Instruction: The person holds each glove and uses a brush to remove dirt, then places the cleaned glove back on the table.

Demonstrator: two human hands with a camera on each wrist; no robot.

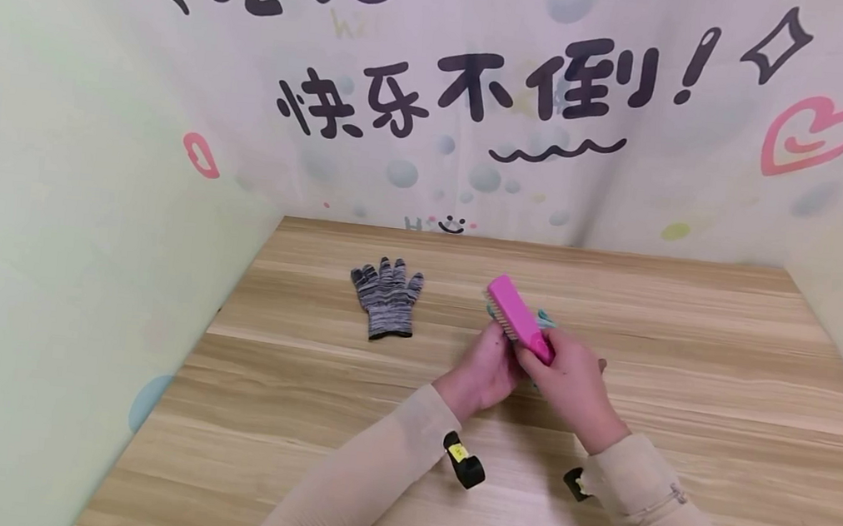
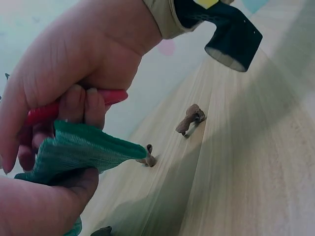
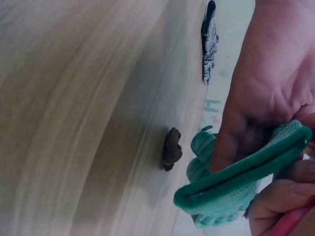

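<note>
My right hand grips the handle of a pink brush, its bristles facing left and down toward my left hand. My left hand holds a green knitted glove, mostly hidden behind the hands in the head view. In the left wrist view, the thumb of my left hand lies along the glove. Fingers of my right hand are curled round the brush handle, close to the glove's cuff. The bristles are out of sight in both wrist views.
A grey-and-black striped glove lies flat on the wooden table, left of the hands. Small brown lumpy pieces lie on the tabletop; one brown piece shows in the right wrist view. A printed cloth hangs behind.
</note>
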